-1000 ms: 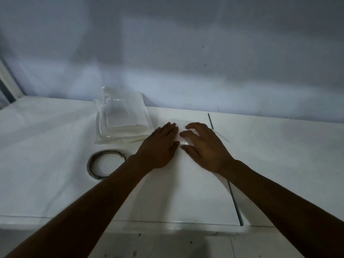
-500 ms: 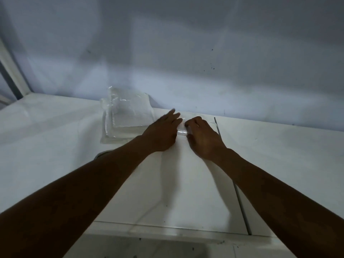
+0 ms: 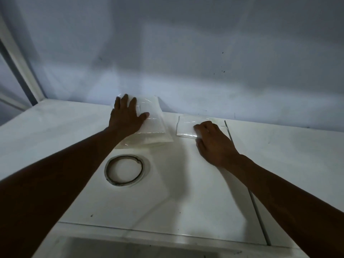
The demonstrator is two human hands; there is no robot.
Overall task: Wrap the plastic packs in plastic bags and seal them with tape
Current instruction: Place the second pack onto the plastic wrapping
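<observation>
White bench [image 3: 186, 198], dim light, wall [image 3: 186, 53] right behind it. Stack of clear bags [image 3: 154, 125] at the back, left of centre, far edge close to the wall. Flat white sheets or packs show through the plastic; how many, cannot tell. Left hand [image 3: 128, 116] lies flat and open on top of the stack, fingers spread, thumb out to the right, palm pressing down.

Wrapped pack [image 3: 188, 127] sits just right of the stack, a narrow gap between them, not touching. It lies flat, clear plastic around a white pack, glossy fold along its near edge. Right hand [image 3: 214, 142] rests on its right part with fingers curled under, knuckles up; looks like it presses or pinches the near-right corner, grip itself hidden, so cannot tell if it really holds it.

Tape roll [image 3: 126, 169] lies flat on the bench, near side of the stack, between the forearms, touching nothing.

Dark seam [image 3: 249, 185] runs front to back just right of the right hand. Bench front edge at the bottom, with a darker recess [image 3: 130, 248] below. Open surface in the middle front and far right. Window frame [image 3: 18, 71] at the left.
</observation>
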